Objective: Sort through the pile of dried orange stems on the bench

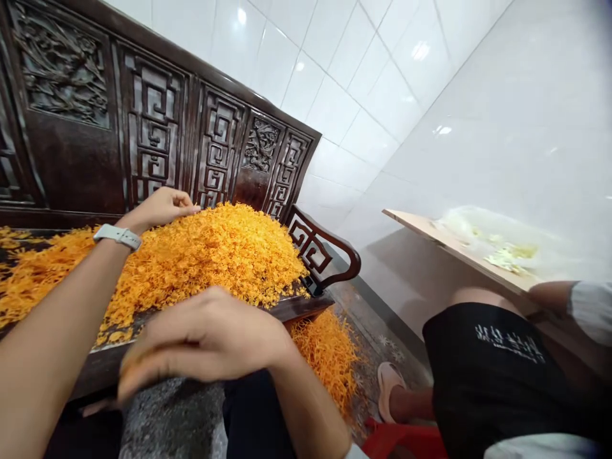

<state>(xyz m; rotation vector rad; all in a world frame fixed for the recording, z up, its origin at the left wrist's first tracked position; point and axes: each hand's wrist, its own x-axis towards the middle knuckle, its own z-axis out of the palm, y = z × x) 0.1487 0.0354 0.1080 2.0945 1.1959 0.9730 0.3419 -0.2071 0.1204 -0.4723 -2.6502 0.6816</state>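
A big heap of small orange flower-like pieces (pixel 243 248) lies on the seat of a dark carved wooden bench. My left hand (pixel 167 205), with a pale watch (pixel 117 236) on its wrist, is at the heap's back edge. Its thumb and fingers are pinched, and what sits between the tips is too small to make out. In front of the heap, above the seat's front edge, my right hand (pixel 205 338) is blurred by motion. Its fingers curl toward the thumb, with an orange tint near the tips; what they hold is unclear.
The carved bench back (pixel 157 121) rises behind the heap, and a curved armrest (pixel 329 255) closes its right end. More orange stringy pieces (pixel 329 357) lie below. At right, another person in black shorts (pixel 488 370) sits by a board (pixel 430 233) bearing a clear bag and pale pieces.
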